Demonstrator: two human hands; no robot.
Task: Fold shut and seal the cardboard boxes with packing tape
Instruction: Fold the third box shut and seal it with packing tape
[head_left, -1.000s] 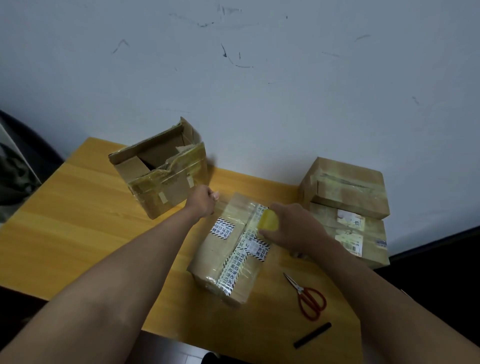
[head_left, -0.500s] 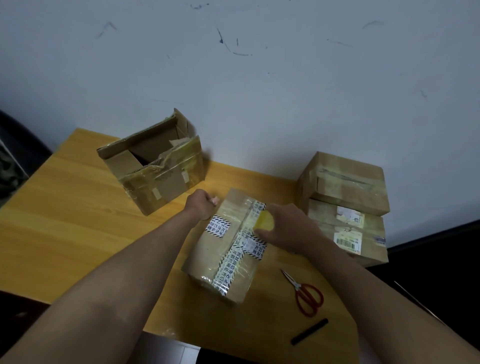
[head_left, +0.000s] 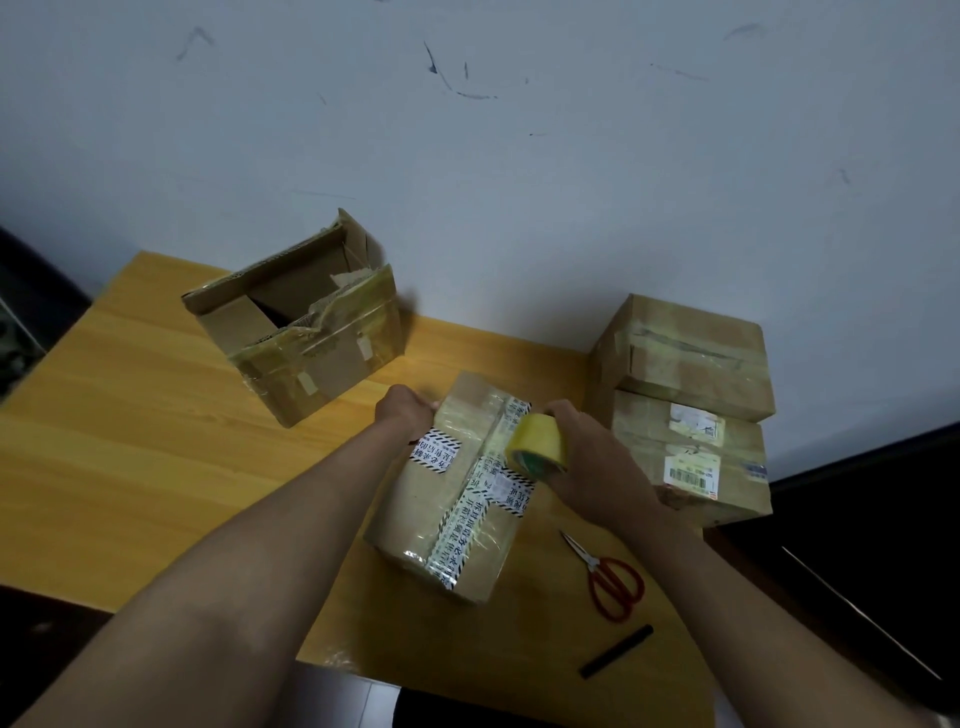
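Head view, closed box (head_left: 457, 499) at centre of worktop (head_left: 130, 441), left hand (head_left: 408, 410) gripping its far-left corner, right hand (head_left: 597, 462) fingers clasping yellow tape roll (head_left: 537, 444) on its top, open box (head_left: 301, 322) at 10 o'clock, two stacked boxes (head_left: 691, 405) at 2 o'clock, scissors (head_left: 610, 577) (red handles) at 4 o'clock.

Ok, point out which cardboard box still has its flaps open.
The open box at the table's far left, beyond the left hand. Its top flaps stand up, showing the inside; the box being taped and the two stacked boxes are closed.
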